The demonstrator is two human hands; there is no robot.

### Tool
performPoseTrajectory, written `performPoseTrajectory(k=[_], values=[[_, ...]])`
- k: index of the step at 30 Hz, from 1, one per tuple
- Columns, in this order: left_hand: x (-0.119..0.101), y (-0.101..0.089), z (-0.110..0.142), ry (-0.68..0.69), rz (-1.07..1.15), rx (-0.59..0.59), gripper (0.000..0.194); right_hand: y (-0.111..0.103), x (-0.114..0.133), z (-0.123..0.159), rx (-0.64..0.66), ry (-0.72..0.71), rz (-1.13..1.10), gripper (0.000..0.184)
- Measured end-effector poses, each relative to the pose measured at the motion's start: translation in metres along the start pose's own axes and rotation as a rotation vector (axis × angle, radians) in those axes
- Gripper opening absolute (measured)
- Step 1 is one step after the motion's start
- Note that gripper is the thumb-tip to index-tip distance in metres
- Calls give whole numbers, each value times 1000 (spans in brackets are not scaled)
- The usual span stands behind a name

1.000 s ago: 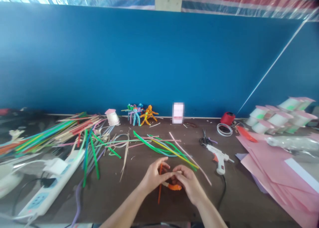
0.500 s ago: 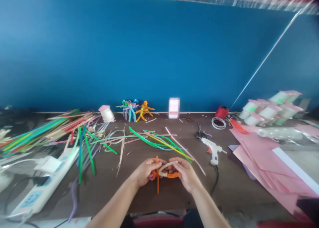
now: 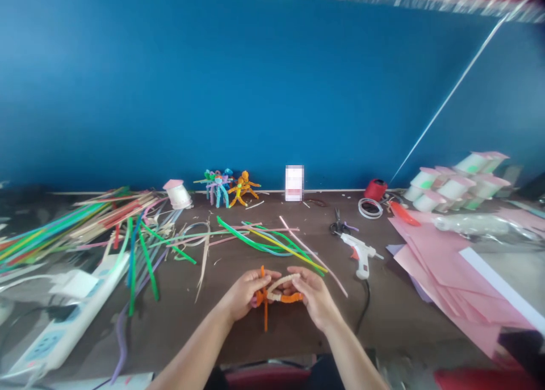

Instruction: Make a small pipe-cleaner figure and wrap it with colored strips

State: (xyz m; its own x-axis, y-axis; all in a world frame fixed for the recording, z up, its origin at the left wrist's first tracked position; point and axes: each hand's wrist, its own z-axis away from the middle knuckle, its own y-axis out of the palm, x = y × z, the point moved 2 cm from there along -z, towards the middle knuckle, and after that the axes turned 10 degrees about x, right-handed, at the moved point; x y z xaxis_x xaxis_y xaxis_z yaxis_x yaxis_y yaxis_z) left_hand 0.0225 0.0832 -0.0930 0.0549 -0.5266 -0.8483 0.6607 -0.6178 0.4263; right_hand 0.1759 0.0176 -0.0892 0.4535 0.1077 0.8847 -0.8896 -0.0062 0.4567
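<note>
**Pipe cleaners pinched in both hands, right over the table**

Looked like the left hand (image 3: 244, 293) was clamped on an orange pipe cleaner (image 3: 264, 305) and the right hand (image 3: 313, 296) had a tight pinch on a tan loop (image 3: 281, 282), with the two hands close together and the bundle hanging over the front of the brown table (image 3: 255, 344). Loose green and yellow pipe cleaners (image 3: 264, 239) lay just past them, and a white glue gun (image 3: 360, 256) and scissors (image 3: 338, 225) sat off to the right.
</note>
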Motion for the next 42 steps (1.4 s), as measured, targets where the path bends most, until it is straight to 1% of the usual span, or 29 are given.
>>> performPoseTrajectory(k=[2, 4, 6, 10, 14, 16, 19, 23, 26, 29, 33, 35, 37, 40, 42], values=[[-2, 1, 1, 21, -1, -9, 41, 0, 1, 0, -40, 6, -28, 39], [-3, 2, 2, 42, 16, -9, 40, 0, 1, 0, -89, 7, -32, 37], [-4, 2, 2, 59, 50, 2, 39, 0, 1, -1, -104, 13, -7, 35], [-3, -1, 1, 79, 100, 17, 37, 1, 0, -3, -58, 40, 75, 33], [-3, -1, 3, 84, 66, 58, 42, -1, 1, -2, -72, 4, 15, 36], [-5, 0, 4, 92, 50, 73, 49, -1, 2, -2, -28, 16, -4, 35], [-6, 1, 5, 91, 39, 84, 57, -1, 1, -2, 61, 75, 50, 34], [-4, -3, 4, 112, 63, 105, 53, -2, 0, -2, 95, 106, 101, 29], [-3, -5, 4, 121, 90, 107, 49, -1, 0, -2, 109, 85, 82, 29], [-3, -5, 4, 99, 109, 107, 48, 0, 1, -2, 101, 63, 52, 29], [-6, -3, 4, 99, 143, 145, 47, 1, 2, 0, 97, 45, 41, 30], [-6, -1, 3, 107, 135, 157, 46, 0, 1, 0, 80, 35, 35, 35], [-5, -1, 3, 103, 100, 150, 47, -1, -1, -1, 32, 29, 30, 39], [-3, 0, 4, 83, 13, 123, 49, -3, -3, -2, -73, -6, 50, 35], [-3, 1, 4, 87, -42, 115, 49, -2, -3, -2, -118, -40, 87, 30]])
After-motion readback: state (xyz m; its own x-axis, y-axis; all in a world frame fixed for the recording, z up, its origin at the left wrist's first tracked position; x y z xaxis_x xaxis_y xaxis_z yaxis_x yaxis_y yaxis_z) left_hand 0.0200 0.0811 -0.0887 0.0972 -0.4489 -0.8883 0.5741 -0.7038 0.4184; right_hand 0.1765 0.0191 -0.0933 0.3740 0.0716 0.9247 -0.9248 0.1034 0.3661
